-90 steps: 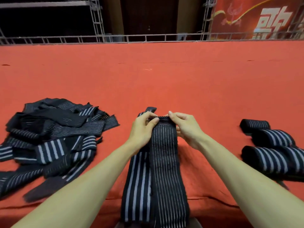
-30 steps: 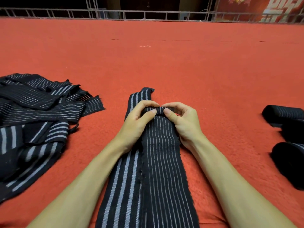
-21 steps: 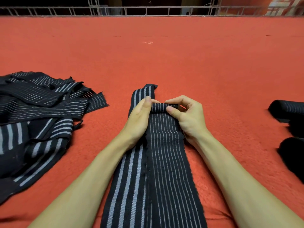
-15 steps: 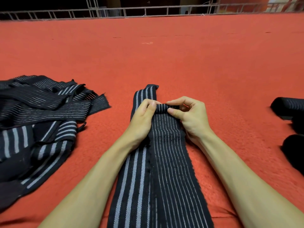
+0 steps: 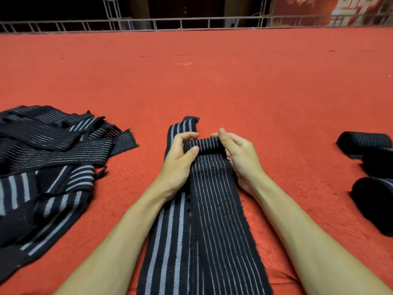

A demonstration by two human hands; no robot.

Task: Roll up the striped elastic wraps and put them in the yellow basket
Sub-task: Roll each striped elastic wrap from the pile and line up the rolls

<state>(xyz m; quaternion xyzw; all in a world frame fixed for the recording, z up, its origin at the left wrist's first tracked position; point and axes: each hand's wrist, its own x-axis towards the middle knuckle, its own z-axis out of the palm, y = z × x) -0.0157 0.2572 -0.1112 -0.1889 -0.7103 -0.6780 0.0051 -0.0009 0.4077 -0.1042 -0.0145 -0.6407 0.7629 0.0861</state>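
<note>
Two hands (image 5: pixel 178 160) — three rolled wraps (image 5: pixel 363 143), two flat wraps (image 5: pixel 214 209), one pile (image 5: pixel 49 158).

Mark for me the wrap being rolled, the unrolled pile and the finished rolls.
wrap being rolled (image 5: pixel 205 145): head view, on its rolled-up far end.
unrolled pile (image 5: pixel 53 154): head view, on a fine-striped strip near the middle.
finished rolls (image 5: pixel 364 143): head view, on the farthest roll's side.

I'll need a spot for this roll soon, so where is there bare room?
Widest: red carpet beyond the half-rolled wrap, up to the railing. Also a patch between the right hand and the finished rolls, and a narrower strip between the left hand and the loose pile. Both outer edges are crowded.
</note>
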